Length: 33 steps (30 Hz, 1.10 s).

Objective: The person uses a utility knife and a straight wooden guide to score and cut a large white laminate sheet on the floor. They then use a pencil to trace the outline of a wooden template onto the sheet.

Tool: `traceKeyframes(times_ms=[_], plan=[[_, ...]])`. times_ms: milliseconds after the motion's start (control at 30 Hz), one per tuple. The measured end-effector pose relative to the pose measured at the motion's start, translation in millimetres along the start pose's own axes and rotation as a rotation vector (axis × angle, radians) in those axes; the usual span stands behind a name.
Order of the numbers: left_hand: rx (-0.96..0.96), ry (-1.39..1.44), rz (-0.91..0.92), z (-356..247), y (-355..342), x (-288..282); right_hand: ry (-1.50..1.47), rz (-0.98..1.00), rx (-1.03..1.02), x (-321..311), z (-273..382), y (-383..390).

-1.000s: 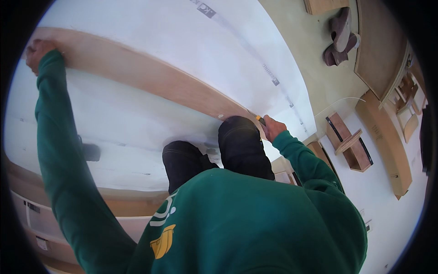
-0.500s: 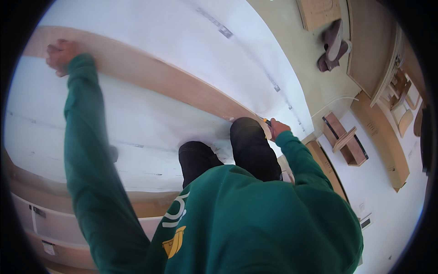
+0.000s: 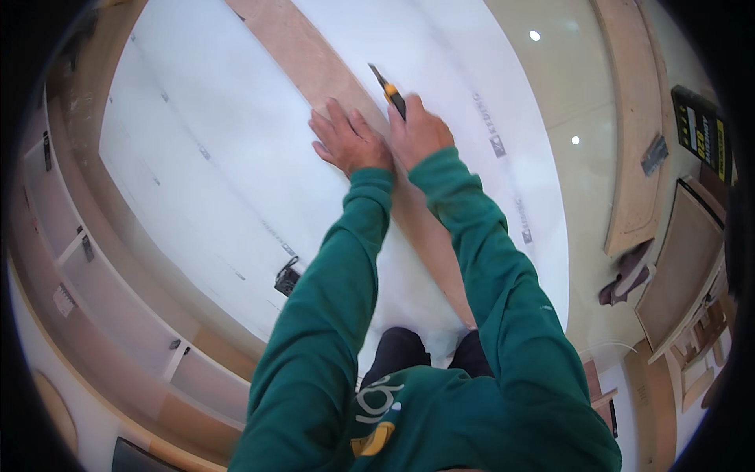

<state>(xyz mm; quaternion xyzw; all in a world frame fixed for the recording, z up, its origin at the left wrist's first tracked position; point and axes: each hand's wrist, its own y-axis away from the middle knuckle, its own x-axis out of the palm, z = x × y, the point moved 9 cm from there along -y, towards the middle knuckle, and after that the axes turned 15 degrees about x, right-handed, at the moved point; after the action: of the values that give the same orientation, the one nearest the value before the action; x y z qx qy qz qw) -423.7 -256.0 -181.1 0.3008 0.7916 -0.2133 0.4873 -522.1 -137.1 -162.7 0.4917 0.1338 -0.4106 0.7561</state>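
A long, narrow wooden board (image 3: 326,63) lies across a large white sheet (image 3: 212,189) with faint rows of printed marks. My left hand (image 3: 350,141) presses on the board, fingers spread, with its fingertips reaching over the left edge. Right beside it, at the board's right edge, my right hand (image 3: 421,134) is closed round a utility knife (image 3: 392,96) with a yellow and black handle. The knife's blade is out and points away from me, up and to the left. My legs show at the board's near end.
A black tape measure (image 3: 288,277) rests on the sheet to my left. Wooden shelving (image 3: 118,259) curves along the left side. On the right are a curved wooden panel (image 3: 633,134), a black box (image 3: 700,130), brown shoes (image 3: 627,275) and wooden furniture parts (image 3: 708,338).
My view has swung round and forward along the board. My hands, far apart before, are now side by side on it. The knife has come up from the board's near end.
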Motion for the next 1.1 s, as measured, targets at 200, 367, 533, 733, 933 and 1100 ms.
traceKeyframes(times_ms=[200, 367, 533, 733, 933, 1100], plan=[[0.022, -0.008, -0.024, 6, -2, 2, 0.143, 0.089, 0.037, 19, 78, -52], [-0.006, 0.001, -0.023, 5, -2, 0, 0.186, 0.099, 0.012, 19, 92, -59], [0.015, 0.007, -0.042, 2, 0, -3, 0.194, 0.116, 0.027, 23, 92, -65], [0.025, 0.05, -0.06, -3, -2, -7, 0.318, 0.152, -0.012, 25, 98, -73], [0.052, 0.105, -0.064, -2, -2, -7, 0.345, 0.149, -0.028, 18, 47, -31], [0.1, 0.082, -0.111, -3, -1, -12, 0.308, 0.167, 0.038, 14, -38, 37]])
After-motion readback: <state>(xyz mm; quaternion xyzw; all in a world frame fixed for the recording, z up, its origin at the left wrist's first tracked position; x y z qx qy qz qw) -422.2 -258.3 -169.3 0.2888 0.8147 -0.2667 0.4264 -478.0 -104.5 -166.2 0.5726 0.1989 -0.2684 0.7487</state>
